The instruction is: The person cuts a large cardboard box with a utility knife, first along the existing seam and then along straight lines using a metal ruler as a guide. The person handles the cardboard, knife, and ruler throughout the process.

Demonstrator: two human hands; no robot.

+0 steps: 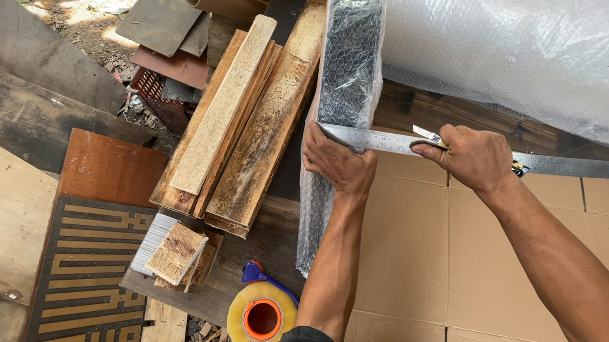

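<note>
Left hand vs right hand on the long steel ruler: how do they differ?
The left hand lies flat, pinning the long steel ruler's end onto the bubble wrap sheet; the right hand sits further along the ruler, curled around a small yellow-and-black cutter. The left hand holds no tool; the right does. Both are bare and rest against the ruler.

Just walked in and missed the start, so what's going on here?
A person presses a long metal ruler across bubble wrap spread over flattened cardboard. The left hand pins the ruler's end at the wrap's edge; the right hand holds a small cutter against the ruler. A tape roll sits nearby.
</note>
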